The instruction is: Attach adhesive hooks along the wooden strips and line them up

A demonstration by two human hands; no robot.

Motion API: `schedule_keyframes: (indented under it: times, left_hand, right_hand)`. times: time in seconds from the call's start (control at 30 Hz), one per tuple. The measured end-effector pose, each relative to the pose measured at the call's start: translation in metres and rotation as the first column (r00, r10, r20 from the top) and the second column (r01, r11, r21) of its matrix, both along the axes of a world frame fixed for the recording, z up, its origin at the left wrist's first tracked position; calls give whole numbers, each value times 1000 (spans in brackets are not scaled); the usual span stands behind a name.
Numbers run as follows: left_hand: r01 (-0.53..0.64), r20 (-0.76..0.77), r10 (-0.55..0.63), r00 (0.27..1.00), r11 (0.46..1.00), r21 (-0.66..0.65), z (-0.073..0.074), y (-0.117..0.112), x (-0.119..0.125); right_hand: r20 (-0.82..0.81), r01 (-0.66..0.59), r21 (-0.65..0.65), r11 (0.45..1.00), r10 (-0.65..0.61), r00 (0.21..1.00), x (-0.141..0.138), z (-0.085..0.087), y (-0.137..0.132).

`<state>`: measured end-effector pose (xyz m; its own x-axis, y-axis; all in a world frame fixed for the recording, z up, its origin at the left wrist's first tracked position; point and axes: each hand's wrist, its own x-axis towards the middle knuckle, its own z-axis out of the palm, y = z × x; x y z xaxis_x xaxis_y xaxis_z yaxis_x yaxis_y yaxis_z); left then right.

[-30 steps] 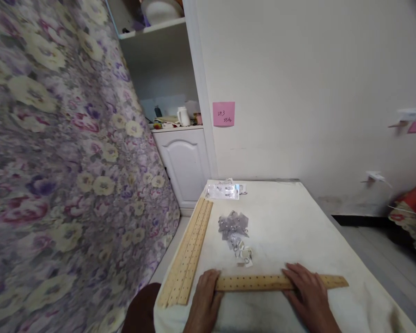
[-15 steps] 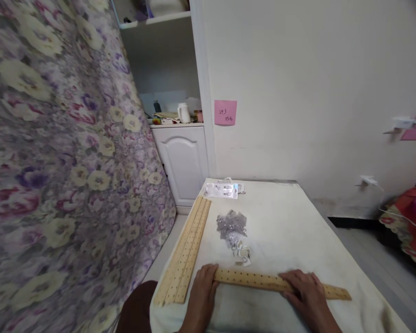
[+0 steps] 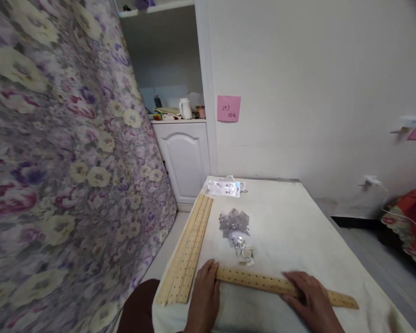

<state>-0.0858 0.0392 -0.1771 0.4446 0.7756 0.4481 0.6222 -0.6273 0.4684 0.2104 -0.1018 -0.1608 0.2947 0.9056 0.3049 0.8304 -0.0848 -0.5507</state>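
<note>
A long wooden strip with rows of holes (image 3: 260, 280) lies across the near part of a white-covered table (image 3: 298, 222). My left hand (image 3: 205, 293) rests at its left end, fingers together against the wood. Over the strip's right part lies my right hand (image 3: 312, 303), fingers stretched flat and pressing it down. A stack of similar perforated wooden strips (image 3: 189, 249) runs along the table's left edge. Small clear bags of metal parts (image 3: 234, 224) and a few small white pieces (image 3: 246, 254) lie just beyond the strip.
A clear blister pack (image 3: 223, 188) lies at the table's far edge. A flowered mattress (image 3: 55, 162) leans on the left. A white cabinet (image 3: 183, 157) with a jug stands behind, a pink note (image 3: 229, 108) sticks on the wall, and red bedding (image 3: 409, 217) lies right.
The strip under my hands has turned slightly, its right end now nearer to me and farther right. My right hand moved with it; the view has shifted a little.
</note>
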Motion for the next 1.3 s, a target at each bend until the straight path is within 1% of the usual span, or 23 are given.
schedule_keyframes:
  times: [0.07,0.13,0.2,0.23,0.3,0.37,0.47,0.57,0.7,0.87,1.1,1.2,1.3]
  left_hand:
    - [-2,21,2,1000,1000,-1,1,0,-1]
    - [-5,42,6,999,1000,-19,2,0,-1]
    - [-6,59,8,998,999,-36,3,1,-2]
    - [-7,65,9,998,999,-41,3,1,-2]
    - [-17,72,20,997,999,-48,1,1,-2]
    - [-24,74,28,997,998,-54,-1,1,-3]
    - [-16,74,21,997,998,-67,-3,1,-3]
    - [-12,66,17,998,997,-79,-3,0,-3]
    - [-19,71,24,997,997,-71,-2,-1,-3]
    - [-1,86,6,996,998,-59,-2,-2,-3]
    - [-3,110,8,994,999,-53,-7,-1,-3]
    - [0,106,6,994,998,-58,-8,-2,-3]
    - [0,127,8,992,998,-62,-6,-3,-4]
  right_hand:
    - [-100,8,31,999,-5,995,-5,9,5]
    - [-194,-12,45,999,21,981,-15,20,16]
    - [-231,-77,54,996,88,969,-29,28,33]
    - [-234,-90,65,994,103,967,-37,31,42]
    - [-233,-105,66,992,118,965,-52,31,61]
    - [-232,-104,58,993,115,966,-63,26,76]
    - [-208,-101,40,994,107,972,-72,17,89]
    - [-185,-104,26,994,107,977,-74,11,93]
    - [-170,-89,36,995,94,981,-76,8,95]
    - [-148,-78,41,996,83,985,-80,12,93]
    - [-134,-88,59,994,95,986,-85,20,89]
    - [-168,-61,91,994,76,983,-85,23,88]
    - [-259,-11,112,994,40,965,-84,26,88]
